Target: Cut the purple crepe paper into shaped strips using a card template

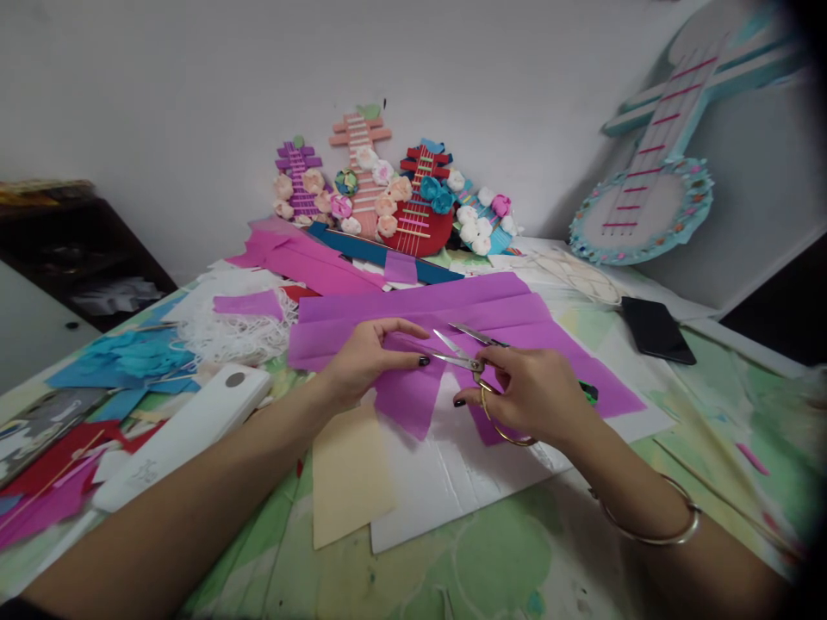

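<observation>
My right hand (533,387) grips a pair of scissors (476,366) with a gold-coloured handle. Their blades are apart and point left, close to my left thumb. My left hand (365,362) is at the near edge of a purple paper sheet (510,301), thumb over a purple flap (410,405); index finger and thumb are apart, and the other fingers are mostly hidden. Behind the scissors lies another slim metal tool (475,333), partly covered by my right hand. Under the purple paper are a white board (452,491) and a beige card (349,491).
Several decorated paper guitars (423,228) lean on the wall; a larger pale-blue one (652,198) stands right. A black phone (657,330) lies at right. At left are a white oblong device (187,439), shredded white paper (226,336) and blue paper (129,357).
</observation>
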A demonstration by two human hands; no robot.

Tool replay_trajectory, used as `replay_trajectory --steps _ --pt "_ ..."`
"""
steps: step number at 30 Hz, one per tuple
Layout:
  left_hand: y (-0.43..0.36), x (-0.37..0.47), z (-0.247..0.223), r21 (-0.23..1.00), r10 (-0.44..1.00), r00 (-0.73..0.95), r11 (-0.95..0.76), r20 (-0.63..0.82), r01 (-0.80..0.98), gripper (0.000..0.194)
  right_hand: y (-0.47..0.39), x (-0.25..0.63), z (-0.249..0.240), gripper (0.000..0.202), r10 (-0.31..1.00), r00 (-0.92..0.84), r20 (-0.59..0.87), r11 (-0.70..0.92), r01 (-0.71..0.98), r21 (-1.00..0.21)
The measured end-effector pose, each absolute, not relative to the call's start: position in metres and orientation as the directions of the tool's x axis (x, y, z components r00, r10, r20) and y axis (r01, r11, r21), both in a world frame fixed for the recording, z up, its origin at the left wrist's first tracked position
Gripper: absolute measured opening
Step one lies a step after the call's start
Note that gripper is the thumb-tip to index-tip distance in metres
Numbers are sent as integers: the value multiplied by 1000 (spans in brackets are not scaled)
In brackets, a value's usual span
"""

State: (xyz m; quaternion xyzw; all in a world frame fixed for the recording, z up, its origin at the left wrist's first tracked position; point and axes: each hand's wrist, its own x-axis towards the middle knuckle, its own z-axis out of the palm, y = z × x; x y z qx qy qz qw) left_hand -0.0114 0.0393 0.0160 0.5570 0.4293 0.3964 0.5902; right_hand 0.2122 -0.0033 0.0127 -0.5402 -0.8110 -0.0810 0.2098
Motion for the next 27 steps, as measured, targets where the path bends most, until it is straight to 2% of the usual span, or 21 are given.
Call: replay_trajectory --steps 8,15,22,27 --pt "41 -10 11 1000 922 387 17 -13 -7 46 -2 211 2 46 812 -357 461 414 910 -24" --pt "39 -11 10 1000 915 403 21 -15 -9 46 -1 211 1 40 797 -368 479 425 905 -12" --pt "40 -12 11 1000 911 413 15 -10 -9 46 0 210 2 36 781 -385 492 406 911 68" --pt "39 -10 12 1000 913 408 14 -13 0 44 1 211 1 34 771 -384 508 401 913 81"
